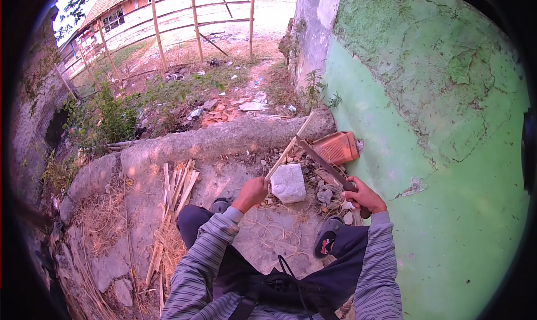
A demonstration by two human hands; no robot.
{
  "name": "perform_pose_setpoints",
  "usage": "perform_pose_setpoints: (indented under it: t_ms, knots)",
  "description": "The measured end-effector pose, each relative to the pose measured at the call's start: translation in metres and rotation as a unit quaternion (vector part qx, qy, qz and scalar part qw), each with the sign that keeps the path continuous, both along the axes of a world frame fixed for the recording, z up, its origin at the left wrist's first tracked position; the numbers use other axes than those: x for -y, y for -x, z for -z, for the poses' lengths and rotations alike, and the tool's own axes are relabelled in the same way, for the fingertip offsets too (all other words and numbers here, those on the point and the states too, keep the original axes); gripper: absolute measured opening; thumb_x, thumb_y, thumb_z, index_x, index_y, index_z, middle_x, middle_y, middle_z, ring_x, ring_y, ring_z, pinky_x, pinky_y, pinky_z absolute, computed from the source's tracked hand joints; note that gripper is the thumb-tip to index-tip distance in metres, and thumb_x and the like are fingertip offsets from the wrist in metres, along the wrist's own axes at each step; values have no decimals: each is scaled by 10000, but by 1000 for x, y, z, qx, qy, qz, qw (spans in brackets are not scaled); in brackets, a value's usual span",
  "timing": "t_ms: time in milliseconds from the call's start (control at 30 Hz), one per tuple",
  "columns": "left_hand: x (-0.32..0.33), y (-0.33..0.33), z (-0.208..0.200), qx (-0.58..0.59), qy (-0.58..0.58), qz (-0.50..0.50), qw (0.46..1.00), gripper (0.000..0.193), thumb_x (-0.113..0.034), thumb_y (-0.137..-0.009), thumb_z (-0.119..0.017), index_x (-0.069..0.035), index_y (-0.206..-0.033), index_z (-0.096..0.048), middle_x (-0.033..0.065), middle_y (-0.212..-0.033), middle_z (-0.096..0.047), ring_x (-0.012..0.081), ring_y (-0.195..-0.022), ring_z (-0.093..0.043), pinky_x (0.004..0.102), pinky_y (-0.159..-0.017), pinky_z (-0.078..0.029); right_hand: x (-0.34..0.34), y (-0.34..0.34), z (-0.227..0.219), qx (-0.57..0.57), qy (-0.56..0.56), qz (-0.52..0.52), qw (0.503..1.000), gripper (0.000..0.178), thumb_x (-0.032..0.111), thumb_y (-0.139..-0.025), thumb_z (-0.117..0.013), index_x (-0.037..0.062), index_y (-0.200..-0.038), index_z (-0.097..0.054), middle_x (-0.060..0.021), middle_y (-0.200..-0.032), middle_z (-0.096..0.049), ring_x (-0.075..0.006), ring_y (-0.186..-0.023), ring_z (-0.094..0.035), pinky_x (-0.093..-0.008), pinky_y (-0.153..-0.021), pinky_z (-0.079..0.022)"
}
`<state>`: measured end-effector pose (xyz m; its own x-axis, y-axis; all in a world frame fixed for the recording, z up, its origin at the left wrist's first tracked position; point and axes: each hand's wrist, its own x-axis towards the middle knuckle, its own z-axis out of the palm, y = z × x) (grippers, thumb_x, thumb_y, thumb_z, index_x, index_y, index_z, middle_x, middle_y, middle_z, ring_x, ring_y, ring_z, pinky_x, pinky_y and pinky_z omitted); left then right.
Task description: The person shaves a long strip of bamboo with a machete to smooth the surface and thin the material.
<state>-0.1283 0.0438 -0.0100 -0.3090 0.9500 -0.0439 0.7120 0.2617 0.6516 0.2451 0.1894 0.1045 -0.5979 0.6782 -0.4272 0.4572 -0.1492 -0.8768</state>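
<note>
In my left hand (251, 193), closed, is the lower end of a pale bamboo strip (284, 155) that slants up and away to the right. My right hand (363, 197) grips a long knife (326, 166) with a dark, broad blade. The blade points up and to the left, and its tip meets or overlaps the strip; whether they touch I cannot tell. Between my hands, on the ground, stands a whitish stone block (288, 185). Several split bamboo pieces (180, 187) lie in a heap to the left of my left hand.
A low concrete ledge (224, 136) crosses in front of me. Close on the right rises a green wall (442, 225) with peeling plaster. An orange roof tile (338, 148) leans near rubble (324, 196). Dry shavings (100, 225) cover ground at left; a bamboo fence (196, 24) stands beyond.
</note>
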Motion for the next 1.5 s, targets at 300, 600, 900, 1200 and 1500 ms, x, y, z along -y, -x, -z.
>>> perform_pose_setpoints:
  t_ms: [300, 600, 900, 1200, 1500]
  knots:
    - [3, -14, -5, 22, -7, 45, 999, 433, -345, -1070, -451, 14, -923, -645, 262, -750, -672, 434, -654, -683, 548, -684, -539, 3, 25, -1, -58, -18, 34, 998, 490, 98, -938, -737, 58, -1314, -425, 0, -728, -553, -66, -483, -450, -260, -421, -340]
    - [3, -15, -23, 54, 26, 40, 997, 419, -338, -1064, -446, 9, -969, -662, 291, -876, -687, 481, -875, -665, 589, -788, -498, 2, 50, 16, 19, -102, -3, 995, 462, 139, -931, -761, 84, -1267, -449, 20, -732, -552, -59, -497, -455, -262, -426, -348]
    - [8, 9, -16, 40, 32, -27, 998, 441, -357, -1061, -445, 0, -937, -672, 294, -891, -691, 508, -874, -654, 611, -799, -492, 5, 27, -14, 15, -32, -45, 998, 458, 172, -941, -765, 94, -1267, -452, 26, -716, -547, -53, -503, -445, -255, -429, -333]
    - [10, 13, -5, -12, -14, -18, 1000, 433, -341, -1083, -433, 4, -913, -633, 224, -670, -655, 379, -536, -665, 522, -616, -548, 3, 6, -3, 109, -82, -16, 991, 489, 220, -926, -771, 78, -1283, -469, -21, -744, -585, -84, -501, -485, -274, -444, -379]
    - [12, -6, -40, 305, 16, -24, 952, 477, -398, -1058, -510, 44, -938, -644, 111, -717, -608, 215, -653, -611, 447, -669, -534, 8, 28, -1, 108, -248, 85, 959, 481, 283, -887, -778, 52, -1228, -529, -149, -915, -711, -216, -661, -664, -379, -620, -528]
